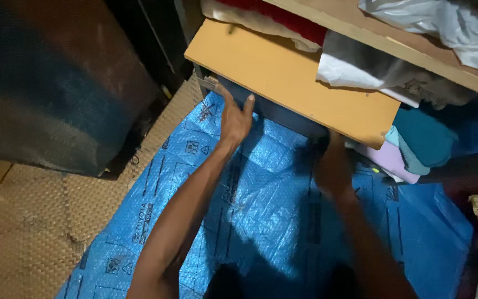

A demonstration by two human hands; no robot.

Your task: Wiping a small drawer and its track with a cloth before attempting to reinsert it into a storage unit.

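My left hand (234, 117) reaches under the near left corner of a light wooden shelf board (283, 75), fingers apart against a dark blue folded cloth (275, 108) below it. My right hand (333, 166) is in shadow under the board's front edge; its fingers are hidden, so its grip is unclear. Folded clothes sit on the board: a white and grey piece (360, 69) and a red one (289, 19).
A blue plastic tarp (261, 210) covers the floor over a woven mat (34, 232). A dark cabinet (51, 77) stands at left. Teal and lilac folded clothes (416, 147) lie at right under an upper shelf (416, 52).
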